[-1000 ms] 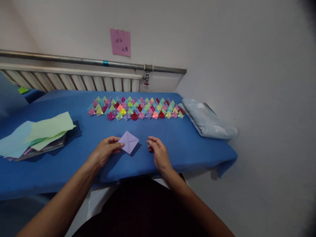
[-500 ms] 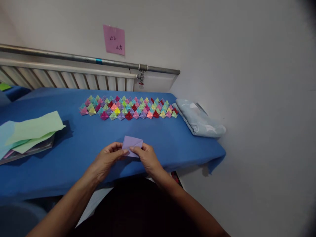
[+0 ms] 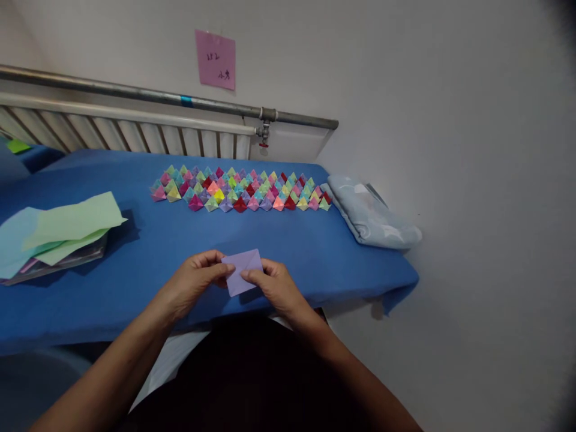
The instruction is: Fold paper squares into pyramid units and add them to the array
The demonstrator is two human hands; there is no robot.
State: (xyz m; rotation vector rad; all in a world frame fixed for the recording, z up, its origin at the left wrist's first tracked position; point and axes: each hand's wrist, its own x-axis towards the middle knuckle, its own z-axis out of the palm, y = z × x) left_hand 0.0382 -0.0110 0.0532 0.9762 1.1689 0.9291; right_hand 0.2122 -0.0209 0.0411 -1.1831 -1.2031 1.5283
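Observation:
A small square of folded purple paper (image 3: 243,267) with diagonal crease lines is held up between my two hands, over the near edge of the blue-covered table. My left hand (image 3: 200,277) pinches its left side, thumb on top. On the right side, my right hand (image 3: 275,283) grips it with the thumb lying across the face and the fingers behind. The fingers under the paper are partly hidden. Beyond my hands, rows of colourful folded paper pieces (image 3: 240,204) stand close together on the blue cloth (image 3: 180,240).
Green and light-blue paper sheets (image 3: 74,222) lie in a pile at the left. A folded grey-blue patterned cloth (image 3: 373,216) rests at the right end against the wall. Behind the table run a radiator (image 3: 171,139) and a metal pipe (image 3: 135,90). A pink note (image 3: 215,59) hangs on the wall.
The purple paper has turned slightly in my hands, and its lower corner now shows below my thumbs. My view has shifted a little, so the surroundings sit further right and higher.

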